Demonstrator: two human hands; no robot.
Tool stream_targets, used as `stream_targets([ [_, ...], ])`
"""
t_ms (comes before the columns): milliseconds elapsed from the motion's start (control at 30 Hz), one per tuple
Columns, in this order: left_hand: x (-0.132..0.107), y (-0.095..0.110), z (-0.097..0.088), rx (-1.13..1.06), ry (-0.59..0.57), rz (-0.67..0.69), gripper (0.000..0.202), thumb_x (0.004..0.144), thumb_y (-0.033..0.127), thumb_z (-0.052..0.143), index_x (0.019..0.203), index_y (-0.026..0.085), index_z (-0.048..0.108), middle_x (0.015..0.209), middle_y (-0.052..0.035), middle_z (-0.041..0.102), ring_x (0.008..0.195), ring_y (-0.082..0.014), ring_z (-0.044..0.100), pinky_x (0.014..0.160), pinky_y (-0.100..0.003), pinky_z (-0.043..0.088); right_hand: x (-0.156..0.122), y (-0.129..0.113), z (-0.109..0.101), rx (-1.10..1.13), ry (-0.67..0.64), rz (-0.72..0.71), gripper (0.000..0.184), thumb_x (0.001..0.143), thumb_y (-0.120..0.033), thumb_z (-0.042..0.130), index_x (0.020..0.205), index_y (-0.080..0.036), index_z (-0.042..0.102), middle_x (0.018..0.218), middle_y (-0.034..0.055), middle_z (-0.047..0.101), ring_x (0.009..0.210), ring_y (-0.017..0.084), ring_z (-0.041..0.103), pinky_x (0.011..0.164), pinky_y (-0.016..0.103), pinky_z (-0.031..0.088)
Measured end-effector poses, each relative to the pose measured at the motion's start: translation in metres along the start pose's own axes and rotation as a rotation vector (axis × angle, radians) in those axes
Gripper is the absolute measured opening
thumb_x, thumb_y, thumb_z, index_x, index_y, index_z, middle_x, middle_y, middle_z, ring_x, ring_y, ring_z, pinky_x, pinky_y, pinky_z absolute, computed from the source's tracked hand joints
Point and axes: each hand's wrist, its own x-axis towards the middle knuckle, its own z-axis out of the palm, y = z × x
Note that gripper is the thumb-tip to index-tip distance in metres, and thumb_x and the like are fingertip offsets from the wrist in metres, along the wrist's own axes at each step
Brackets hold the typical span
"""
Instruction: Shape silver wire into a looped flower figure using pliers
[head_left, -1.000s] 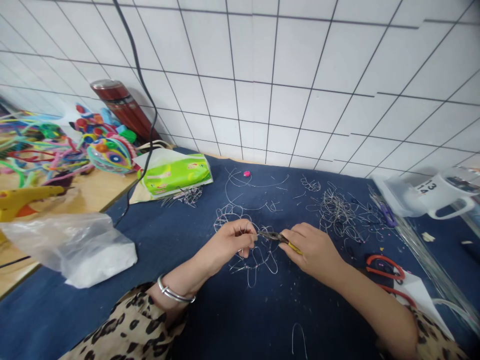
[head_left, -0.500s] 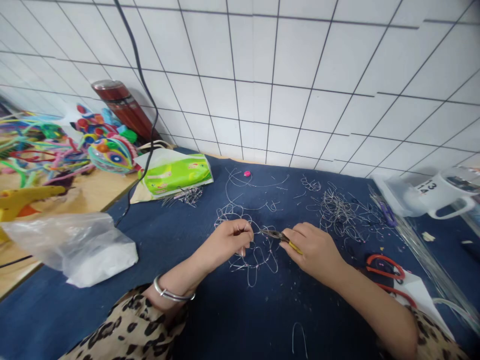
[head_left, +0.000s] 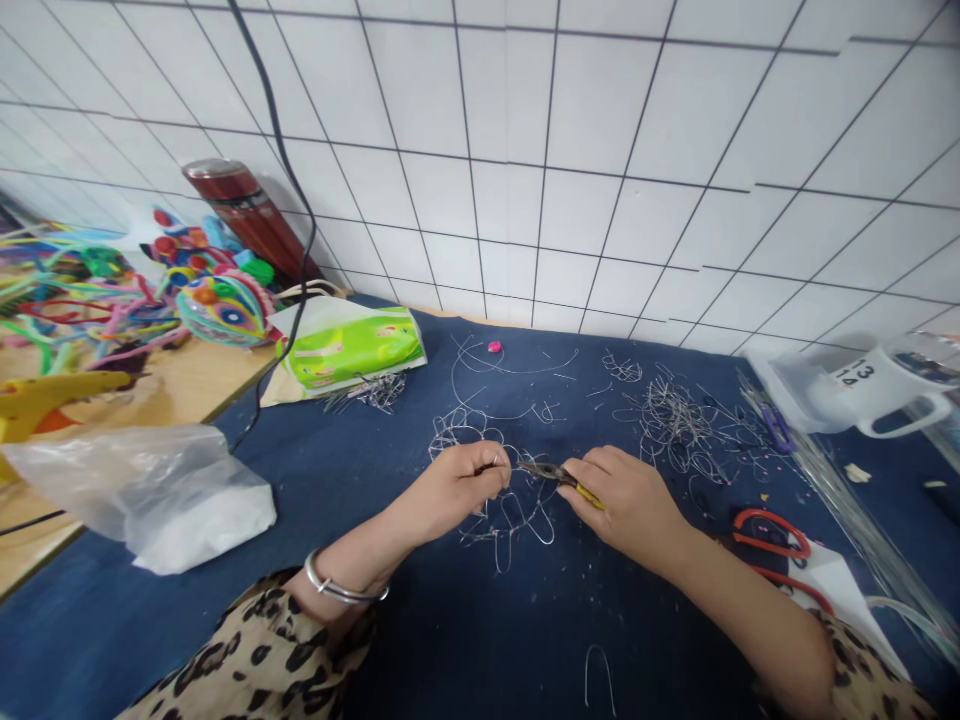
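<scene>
My left hand is closed in a pinch on a piece of thin silvery wire, of which only a little shows at the fingertips. In my right hand are pliers with yellow handles, their narrow jaws pointing left, close to the left fingertips. Whether the jaws grip the wire is too small to tell. Under and around the left hand lie looped wire shapes, bent like petals, on the dark blue cloth. A single bent wire lies near the front edge.
To the right lie a tangle of wire, red-handled scissors, straight wires and a white mug. At left are a green tissue pack, a plastic bag, a yellow glue gun and a red flask. A black cable hangs down.
My left hand has shifted very slightly to the right, its fingers a little closer together. My right hand and the pliers stay almost in place.
</scene>
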Motion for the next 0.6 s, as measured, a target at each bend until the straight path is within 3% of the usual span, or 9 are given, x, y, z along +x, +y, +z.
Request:
stream_targets([
  [167,0.0003,0.0009,0.0003,0.007,-0.012,-0.004,0.013,0.079,0.016,0.042,0.072,0.015,0.052,0.06,0.0045,0.047,0.051,-0.0067,0.042,0.049,-0.019,0.034,-0.0001,0.0022,-0.0003,-0.111,-0.005,-0.045,0.024,0.088,-0.031,0.045,0.098,-0.016,0.061,0.078,0.0056,0.059,0.072,0.017,0.049,0.067,0.03,0.041],
  [400,0.0002,0.0018,0.0004,0.014,-0.029,-0.005,0.013,0.079,0.016,0.041,0.072,0.016,0.052,0.06,0.0044,0.047,0.051,-0.007,0.042,0.049,-0.019,0.034,-0.0006,0.0023,-0.0022,-0.098,-0.018,-0.054,0.024,0.089,-0.031,0.044,0.099,-0.016,0.061,0.078,0.0057,0.059,0.073,0.017,0.049,0.068,0.03,0.041],
  [600,-0.0008,0.0015,0.0006,0.005,-0.046,-0.001,0.014,0.079,0.017,0.042,0.072,0.016,0.054,0.06,0.0043,0.047,0.051,-0.007,0.042,0.049,-0.019,0.033,0.0014,0.0009,-0.0014,0.056,-0.016,-0.03,0.023,0.088,-0.032,0.046,0.093,-0.016,0.062,0.076,0.0049,0.06,0.071,0.015,0.051,0.068,0.028,0.042],
])
